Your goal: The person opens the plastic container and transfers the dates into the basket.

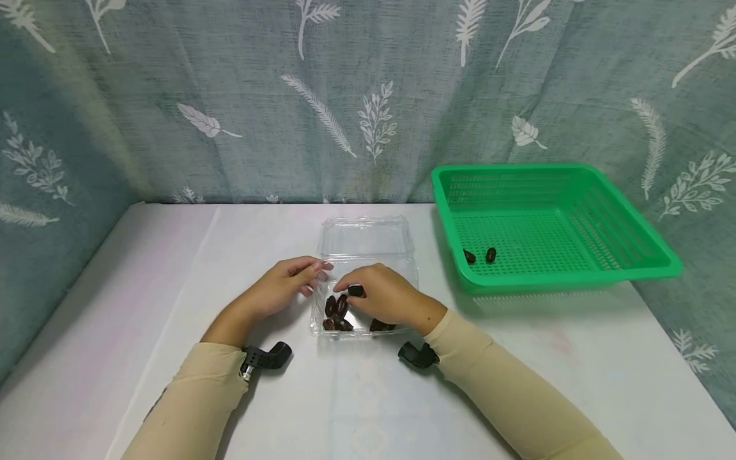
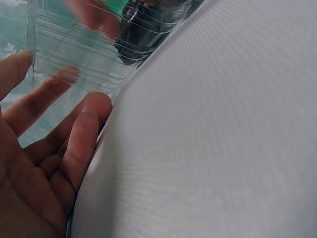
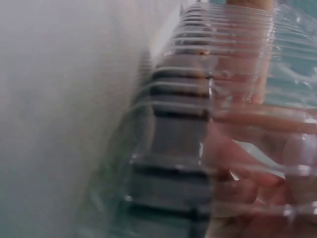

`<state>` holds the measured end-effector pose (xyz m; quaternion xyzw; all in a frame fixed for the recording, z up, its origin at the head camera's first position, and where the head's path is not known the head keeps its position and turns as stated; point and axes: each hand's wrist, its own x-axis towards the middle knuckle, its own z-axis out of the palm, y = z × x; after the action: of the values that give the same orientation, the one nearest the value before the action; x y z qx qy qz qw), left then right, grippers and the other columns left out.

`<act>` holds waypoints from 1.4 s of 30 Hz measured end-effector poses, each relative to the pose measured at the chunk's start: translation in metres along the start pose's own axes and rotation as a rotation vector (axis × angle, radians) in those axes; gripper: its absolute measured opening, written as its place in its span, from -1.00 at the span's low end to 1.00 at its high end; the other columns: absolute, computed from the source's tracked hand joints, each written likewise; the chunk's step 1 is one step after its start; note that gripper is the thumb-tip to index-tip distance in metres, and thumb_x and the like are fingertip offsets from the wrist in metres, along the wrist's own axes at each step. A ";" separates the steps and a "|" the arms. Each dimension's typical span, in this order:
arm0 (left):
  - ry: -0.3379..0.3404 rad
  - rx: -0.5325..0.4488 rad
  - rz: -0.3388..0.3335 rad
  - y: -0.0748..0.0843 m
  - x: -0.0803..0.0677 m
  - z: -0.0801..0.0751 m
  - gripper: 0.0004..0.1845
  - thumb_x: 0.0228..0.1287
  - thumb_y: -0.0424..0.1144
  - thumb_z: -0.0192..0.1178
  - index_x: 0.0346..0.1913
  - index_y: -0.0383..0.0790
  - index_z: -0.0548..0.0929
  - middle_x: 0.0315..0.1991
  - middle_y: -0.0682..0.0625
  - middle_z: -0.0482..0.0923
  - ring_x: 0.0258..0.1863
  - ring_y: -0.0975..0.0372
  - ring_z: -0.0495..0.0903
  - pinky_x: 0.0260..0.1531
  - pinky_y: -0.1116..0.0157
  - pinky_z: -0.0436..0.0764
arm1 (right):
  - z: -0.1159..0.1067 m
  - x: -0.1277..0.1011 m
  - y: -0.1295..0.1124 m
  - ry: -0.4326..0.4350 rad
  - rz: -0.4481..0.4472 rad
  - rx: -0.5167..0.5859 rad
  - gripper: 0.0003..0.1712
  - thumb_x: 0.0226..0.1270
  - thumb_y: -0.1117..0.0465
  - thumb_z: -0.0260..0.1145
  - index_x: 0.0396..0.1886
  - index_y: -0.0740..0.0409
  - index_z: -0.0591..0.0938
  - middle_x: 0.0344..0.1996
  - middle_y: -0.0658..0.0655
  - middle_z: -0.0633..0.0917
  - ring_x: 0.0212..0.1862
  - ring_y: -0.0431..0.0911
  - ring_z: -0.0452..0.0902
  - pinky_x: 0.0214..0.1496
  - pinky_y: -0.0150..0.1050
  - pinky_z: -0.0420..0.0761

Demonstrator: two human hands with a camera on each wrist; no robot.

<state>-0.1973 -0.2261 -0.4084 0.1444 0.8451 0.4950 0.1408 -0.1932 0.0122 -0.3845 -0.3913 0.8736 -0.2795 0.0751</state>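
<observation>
A clear plastic clamshell box stands on the table with its lid folded back, several dark brown dates lying in its front part. My left hand holds the box's left wall near the hinge; in the left wrist view its fingertips touch the ribbed plastic. Inside the box, my right hand has thumb and fingers curled about a date. The right thumb lies close to other dates. Through the box wall, the right wrist view is blurred and partly hides the fingers.
A green plastic basket stands at the back right, with dates in its near left corner. White cloth covers the table. A leaf-patterned curtain hangs behind it.
</observation>
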 end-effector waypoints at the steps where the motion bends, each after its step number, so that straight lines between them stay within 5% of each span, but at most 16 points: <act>1: 0.002 0.002 0.001 0.000 0.000 -0.001 -0.57 0.61 -0.05 -0.08 0.27 -0.23 0.56 0.11 -0.22 0.65 -0.16 0.21 0.61 -0.06 0.27 0.61 | 0.000 0.000 0.000 -0.005 0.001 -0.008 -0.69 0.31 0.36 0.36 0.03 0.10 0.74 0.02 0.05 0.76 0.13 -0.11 0.66 0.19 -0.20 0.62; 19: -0.005 -0.009 0.015 -0.003 -0.003 0.001 -0.58 0.61 -0.08 -0.07 0.26 -0.27 0.56 0.09 -0.24 0.65 -0.12 0.17 0.61 -0.12 0.33 0.63 | 0.007 -0.005 -0.004 -0.074 -0.015 -0.172 -0.79 0.30 0.18 0.44 -0.08 -0.07 0.79 -0.19 -0.08 0.73 -0.14 -0.21 0.64 -0.15 -0.31 0.63; 35: -0.002 0.005 0.007 -0.001 0.001 0.000 -0.57 0.61 -0.06 -0.08 0.26 -0.26 0.56 0.09 -0.24 0.65 -0.11 0.20 0.62 -0.08 0.30 0.63 | -0.022 -0.015 -0.011 0.045 -0.040 -0.158 -0.80 0.34 0.17 0.41 -0.06 -0.06 0.78 -0.16 -0.07 0.74 -0.18 -0.20 0.63 -0.18 -0.33 0.59; 42: 0.029 -0.020 -0.009 0.004 0.001 0.002 -0.60 0.58 -0.11 0.01 0.21 -0.32 0.59 -0.26 -0.12 0.61 -0.37 0.29 0.53 -0.25 0.40 0.54 | -0.038 -0.021 -0.011 0.110 -0.034 -0.117 -0.78 0.33 0.19 0.41 -0.04 0.00 0.77 -0.19 -0.06 0.72 -0.40 -0.24 0.53 -0.32 -0.42 0.53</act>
<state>-0.1969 -0.2222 -0.4056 0.1318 0.8427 0.5050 0.1321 -0.1852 0.0378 -0.3485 -0.3938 0.8845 -0.2501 -0.0007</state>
